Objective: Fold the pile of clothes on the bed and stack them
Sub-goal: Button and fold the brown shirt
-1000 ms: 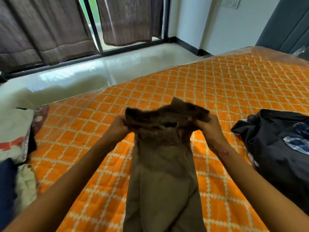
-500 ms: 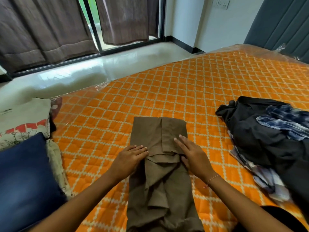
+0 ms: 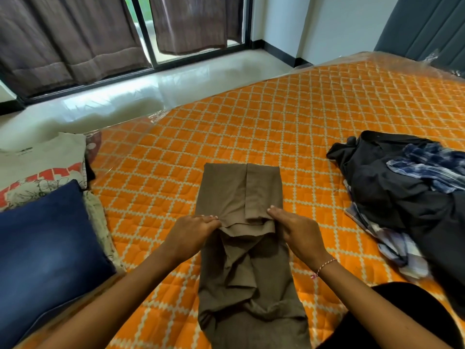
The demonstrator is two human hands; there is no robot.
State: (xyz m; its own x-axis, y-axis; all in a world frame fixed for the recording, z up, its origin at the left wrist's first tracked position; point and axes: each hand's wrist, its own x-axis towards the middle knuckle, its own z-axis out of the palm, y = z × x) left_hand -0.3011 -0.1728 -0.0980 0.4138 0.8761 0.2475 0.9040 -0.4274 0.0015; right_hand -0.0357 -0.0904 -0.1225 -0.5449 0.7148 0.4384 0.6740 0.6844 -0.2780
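Brown trousers [image 3: 239, 195] on the bed between both hands [image 3: 245, 230]

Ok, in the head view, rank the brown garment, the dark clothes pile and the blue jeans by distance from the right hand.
1. Brown garment: under the right hand, touching.
2. Dark clothes pile: on that hand's right.
3. Blue jeans: far left, beyond the left hand.

Both hands [image 3: 246, 233] press brown trousers [image 3: 241, 197] on orange bed [image 3: 314, 122].
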